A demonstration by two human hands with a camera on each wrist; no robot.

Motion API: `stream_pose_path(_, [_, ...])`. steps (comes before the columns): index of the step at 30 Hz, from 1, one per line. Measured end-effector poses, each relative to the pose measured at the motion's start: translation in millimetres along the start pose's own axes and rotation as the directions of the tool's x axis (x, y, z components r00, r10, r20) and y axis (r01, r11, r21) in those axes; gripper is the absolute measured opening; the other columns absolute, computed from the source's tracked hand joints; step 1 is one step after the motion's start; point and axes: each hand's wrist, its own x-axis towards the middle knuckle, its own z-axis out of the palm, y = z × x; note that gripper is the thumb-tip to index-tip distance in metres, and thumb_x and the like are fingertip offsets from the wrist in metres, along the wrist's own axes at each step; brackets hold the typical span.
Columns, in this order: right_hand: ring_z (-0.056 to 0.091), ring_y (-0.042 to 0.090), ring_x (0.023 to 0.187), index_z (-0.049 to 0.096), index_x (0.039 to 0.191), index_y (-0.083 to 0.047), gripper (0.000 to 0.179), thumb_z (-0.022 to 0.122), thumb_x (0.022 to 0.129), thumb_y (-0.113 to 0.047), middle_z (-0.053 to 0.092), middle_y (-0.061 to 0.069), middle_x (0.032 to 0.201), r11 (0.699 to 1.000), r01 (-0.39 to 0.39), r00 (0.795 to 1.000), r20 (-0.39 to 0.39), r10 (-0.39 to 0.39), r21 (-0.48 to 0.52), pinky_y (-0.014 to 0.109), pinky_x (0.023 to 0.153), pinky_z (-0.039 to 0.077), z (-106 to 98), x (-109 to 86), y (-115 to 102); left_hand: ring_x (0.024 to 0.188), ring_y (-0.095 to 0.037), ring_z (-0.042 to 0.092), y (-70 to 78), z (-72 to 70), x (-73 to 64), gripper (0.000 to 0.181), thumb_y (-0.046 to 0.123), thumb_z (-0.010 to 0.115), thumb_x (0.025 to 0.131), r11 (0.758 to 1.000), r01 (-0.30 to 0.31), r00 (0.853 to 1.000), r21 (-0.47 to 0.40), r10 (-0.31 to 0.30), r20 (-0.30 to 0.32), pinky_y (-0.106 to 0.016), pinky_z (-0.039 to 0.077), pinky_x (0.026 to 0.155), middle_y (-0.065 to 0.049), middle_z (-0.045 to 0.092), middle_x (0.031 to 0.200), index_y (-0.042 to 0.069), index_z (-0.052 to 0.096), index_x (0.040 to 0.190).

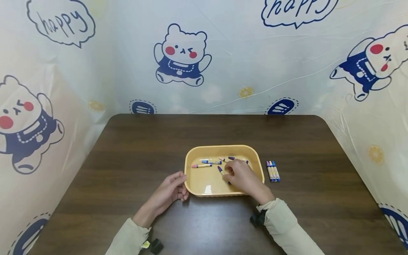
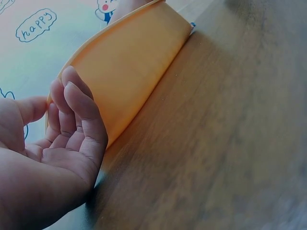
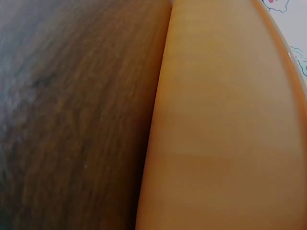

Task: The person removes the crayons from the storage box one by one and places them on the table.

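Note:
A yellow plastic tray (image 1: 204,187) stands on the table, with several wrapped crayons lying in it. At its left side my left hand (image 1: 170,189) pinches the rim between thumb and fingers; in the left wrist view the hand (image 2: 62,139) shows against the tray wall (image 2: 129,67). My right hand (image 1: 243,179) reaches over the tray's right part, thumb and fingers pinching a dark purple crayon (image 1: 220,169). Left of it lie a pink crayon (image 1: 204,165) and a blue crayon (image 1: 207,162). The right wrist view shows only the tray wall (image 3: 220,115) and table; that hand is hidden there.
Right of the tray, several crayons (image 1: 273,171) lie side by side in a row on the brown wooden table (image 1: 153,141). Behind and beside the table hangs a printed sheet (image 1: 229,71) with bears and lettering.

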Motion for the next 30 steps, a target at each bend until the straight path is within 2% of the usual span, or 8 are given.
stream_pose_path(6, [0.049, 0.016, 0.069, 0.064, 0.078, -0.009, 0.019, 0.082, 0.081, -0.014, 0.053, 0.001, 0.074, 0.999, -0.025, 0.999, 0.04, 0.026, -0.03, 0.03, 0.062, 0.042, 1.8, 0.6, -0.7, 0.063, -0.017, 0.057, -0.7, -1.4, -1.0, 0.023, 0.023, 0.043, 0.107, 1.0, -0.001, 1.0, -0.011, 0.001, 0.0, -0.026, 0.047, 0.058, -0.002, 0.054, 0.068, 0.007, 0.047, 0.092])
stream_pose_path(10, [0.049, 0.015, 0.071, 0.064, 0.077, -0.01, 0.018, 0.082, 0.08, -0.012, 0.052, 0.0, 0.075, 0.999, -0.022, 0.998, 0.057, 0.025, -0.04, 0.03, 0.062, 0.043, 2.0, 0.0, -0.5, 0.063, -0.018, 0.057, -0.9, -1.5, -1.3, 0.023, 0.023, 0.043, 0.107, 1.0, -0.008, 1.0, -0.013, 0.008, 0.007, -0.026, 0.047, 0.058, -0.002, 0.054, 0.068, 0.008, 0.048, 0.091])
stream_pose_path(20, [0.05, 0.014, 0.07, 0.065, 0.074, -0.012, 0.016, 0.077, 0.082, -0.007, 0.055, -0.002, 0.075, 0.998, 0.005, 0.999, 0.04, -0.002, -0.066, 0.031, 0.063, 0.045, 1.0, -2.3, -0.9, 0.063, -0.017, 0.057, -0.6, -0.5, 0.1, 0.024, 0.023, 0.042, 0.108, 1.0, -0.007, 1.0, -0.008, 0.007, 0.013, -0.025, 0.047, 0.058, -0.002, 0.054, 0.068, 0.008, 0.047, 0.091])
stream_pose_path(23, [0.051, 0.012, 0.07, 0.066, 0.078, -0.013, 0.013, 0.076, 0.084, -0.009, 0.056, -0.004, 0.075, 1.0, -0.004, 0.999, 0.045, 0.005, -0.025, 0.029, 0.063, 0.045, 0.1, -2.0, 0.3, 0.063, -0.017, 0.057, -0.2, -0.1, 0.1, 0.024, 0.023, 0.042, 0.108, 1.0, -0.007, 1.0, -0.007, 0.007, 0.009, -0.025, 0.047, 0.058, -0.002, 0.054, 0.068, 0.007, 0.047, 0.091])
stream_pose_path(30, [0.056, 0.008, 0.071, 0.068, 0.086, -0.013, 0.009, 0.076, 0.087, -0.011, 0.061, -0.007, 0.076, 0.984, 0.03, 0.997, 0.067, -0.042, 0.176, 0.024, 0.065, 0.049, -3.5, -0.2, 2.3, 0.062, -0.017, 0.057, 0.9, -0.2, -0.8, 0.024, 0.024, 0.043, 0.108, 1.0, -0.008, 1.0, 0.001, 0.008, 0.008, -0.025, 0.047, 0.057, -0.002, 0.055, 0.068, 0.007, 0.047, 0.091])
